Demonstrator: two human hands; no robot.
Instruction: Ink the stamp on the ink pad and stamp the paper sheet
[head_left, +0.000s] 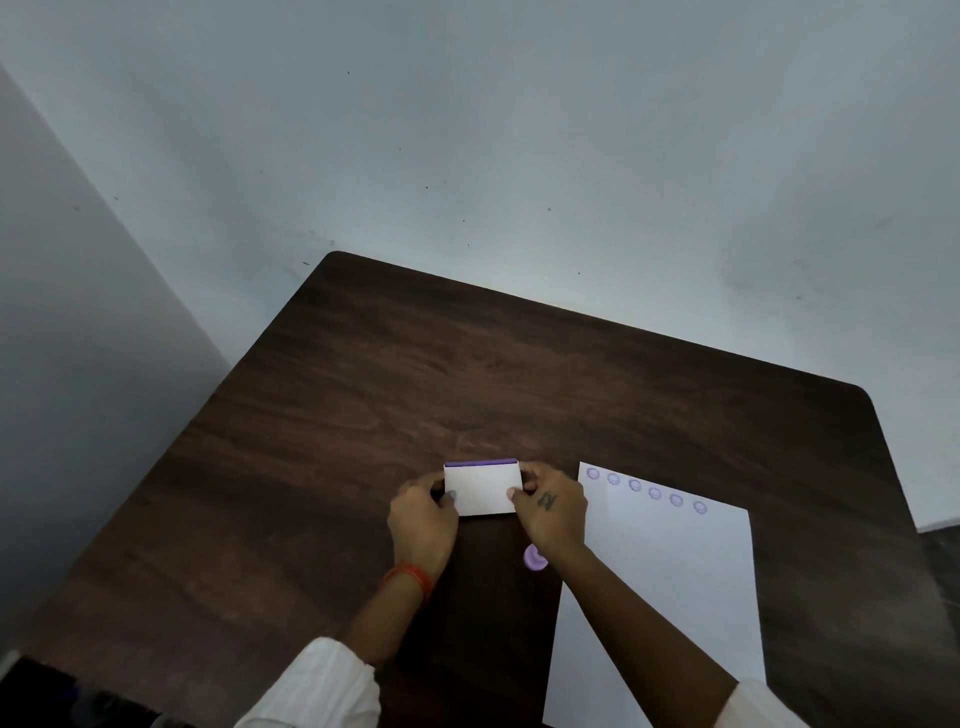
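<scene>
Ink pad (483, 488), a small rectangular case with a white lid and a violet strip along its far edge, rests on the dark wooden table (363, 389) a little in front of us, just left of the paper sheet (675, 571). We hold it from both ends: our left hand (421, 525) curls around the left end with the thumb lying on the lid, and our right hand (553, 506) pinches the right end, thumb on top and fingers tucked behind. Both hands are thus closed narrowly on the case; neither is free. Such a two-ended grip suggests that we are steadying the base while working the lid, though we cannot tell whether the lid is being opened or shut.

The stamp (535, 557), a small round violet piece, lies on the table just beside our right wrist, partly hidden by it and touching neither hand. We judge it has been set there to leave both hands free for the case.

The sheet lies flat and white, its long side running toward us. A slanting row of six round violet impressions runs along its far edge, so stamping appears to be under way already; the rest of the sheet is blank. Our right forearm crosses the near left part of it.
</scene>
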